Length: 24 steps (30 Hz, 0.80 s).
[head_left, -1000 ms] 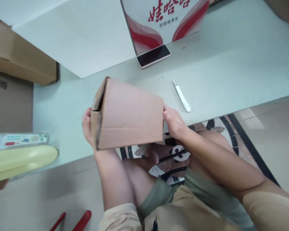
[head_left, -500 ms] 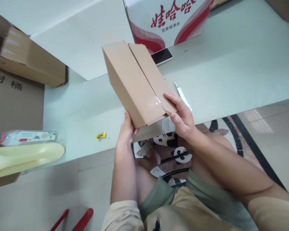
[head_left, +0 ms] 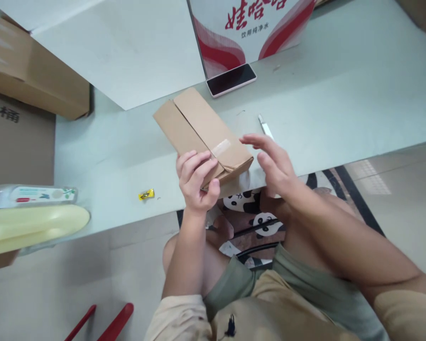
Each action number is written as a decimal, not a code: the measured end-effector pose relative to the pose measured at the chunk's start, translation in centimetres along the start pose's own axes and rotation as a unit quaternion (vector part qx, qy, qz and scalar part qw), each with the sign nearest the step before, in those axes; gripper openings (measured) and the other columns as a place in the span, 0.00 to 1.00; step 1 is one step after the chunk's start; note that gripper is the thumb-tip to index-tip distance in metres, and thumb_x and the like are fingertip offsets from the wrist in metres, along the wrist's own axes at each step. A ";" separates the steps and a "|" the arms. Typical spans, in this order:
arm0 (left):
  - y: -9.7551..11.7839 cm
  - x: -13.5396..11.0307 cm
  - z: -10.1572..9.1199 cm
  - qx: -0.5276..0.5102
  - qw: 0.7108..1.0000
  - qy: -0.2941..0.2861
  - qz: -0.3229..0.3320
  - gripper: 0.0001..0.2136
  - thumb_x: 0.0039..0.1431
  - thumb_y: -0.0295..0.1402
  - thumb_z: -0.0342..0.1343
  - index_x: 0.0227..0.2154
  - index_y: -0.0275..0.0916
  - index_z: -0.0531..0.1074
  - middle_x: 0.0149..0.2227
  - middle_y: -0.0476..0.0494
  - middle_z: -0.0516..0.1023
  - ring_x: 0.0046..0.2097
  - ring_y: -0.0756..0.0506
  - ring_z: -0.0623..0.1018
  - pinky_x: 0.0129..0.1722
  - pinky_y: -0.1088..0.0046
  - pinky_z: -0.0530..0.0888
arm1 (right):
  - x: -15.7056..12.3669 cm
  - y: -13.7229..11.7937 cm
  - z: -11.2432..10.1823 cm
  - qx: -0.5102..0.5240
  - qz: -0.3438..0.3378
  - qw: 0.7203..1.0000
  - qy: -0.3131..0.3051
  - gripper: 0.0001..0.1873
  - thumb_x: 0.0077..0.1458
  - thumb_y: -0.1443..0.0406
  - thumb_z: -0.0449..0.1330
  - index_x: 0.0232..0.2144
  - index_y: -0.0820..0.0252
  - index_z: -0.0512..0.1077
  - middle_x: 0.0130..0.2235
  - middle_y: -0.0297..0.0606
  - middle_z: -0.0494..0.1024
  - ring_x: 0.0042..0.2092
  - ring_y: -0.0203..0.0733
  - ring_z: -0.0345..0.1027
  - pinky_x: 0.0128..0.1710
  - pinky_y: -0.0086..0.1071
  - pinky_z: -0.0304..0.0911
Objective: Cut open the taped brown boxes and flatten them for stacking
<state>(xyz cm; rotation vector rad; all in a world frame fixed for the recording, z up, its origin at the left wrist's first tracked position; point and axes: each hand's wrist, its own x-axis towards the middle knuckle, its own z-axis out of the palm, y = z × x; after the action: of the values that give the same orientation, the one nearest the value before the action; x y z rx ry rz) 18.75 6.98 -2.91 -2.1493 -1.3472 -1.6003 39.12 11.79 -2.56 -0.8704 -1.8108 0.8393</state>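
Observation:
A small brown cardboard box (head_left: 213, 125) is tilted over the front part of the table, its flaps meeting in a seam with a strip of clear tape (head_left: 221, 148) near the close end. My left hand (head_left: 198, 180) grips the box at its near left corner, fingers over the top and thumb at the end face. Just off the box's right side, my right hand (head_left: 274, 163) has its fingers stretched and the thumb apart, holding nothing. Beyond that hand lies a white utility knife (head_left: 266, 127), partly covered by it.
A phone (head_left: 231, 80) lies before a white and red carton (head_left: 252, 38). Left of it stands a large white box (head_left: 128, 52), with a brown carton (head_left: 46, 71) farther left. A small yellow packet (head_left: 146, 194), a plastic bottle (head_left: 39, 196) and a pale yellow object (head_left: 39, 225) are at the left.
The box has come down and turned, showing its taped top more flatly. My left hand has shifted from its side to over its top corner. My right hand has let go and moved off it.

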 end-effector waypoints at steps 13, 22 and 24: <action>0.3 -0.1 0.8 0.002 1.000 0.014 -0.019 0.12 0.59 0.36 0.52 0.43 0.42 0.75 0.45 0.43 0.79 0.52 0.40 0.75 0.58 0.54 0.69 | 0.5 3.8 -4.6 -0.409 0.276 0.866 -0.088 0.18 0.54 0.62 0.53 0.46 0.59 0.72 0.37 0.46 0.76 0.34 0.47 0.65 0.33 0.37 0.58; 0.9 -0.2 1.5 0.006 0.999 0.030 -0.029 0.12 0.59 0.35 0.52 0.45 0.42 0.72 0.46 0.43 0.77 0.52 0.41 0.73 0.59 0.55 0.69 | -0.1 -1.5 -3.6 0.222 0.206 0.953 0.009 0.18 0.53 0.58 0.50 0.44 0.53 0.70 0.32 0.37 0.75 0.32 0.42 0.71 0.31 0.38 0.68; 1.0 -0.3 1.8 0.001 0.999 0.041 -0.029 0.12 0.59 0.36 0.52 0.45 0.42 0.70 0.46 0.42 0.76 0.52 0.42 0.73 0.59 0.56 0.69 | 0.0 -1.5 -3.4 0.257 0.200 0.945 0.021 0.19 0.54 0.55 0.50 0.46 0.50 0.70 0.34 0.37 0.76 0.34 0.43 0.73 0.33 0.40 0.69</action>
<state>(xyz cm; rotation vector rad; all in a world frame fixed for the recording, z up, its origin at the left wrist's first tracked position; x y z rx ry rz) 20.69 7.24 -3.50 -2.0361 -1.3991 -1.6873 41.93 11.60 -0.21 -0.9051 -1.2911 1.4593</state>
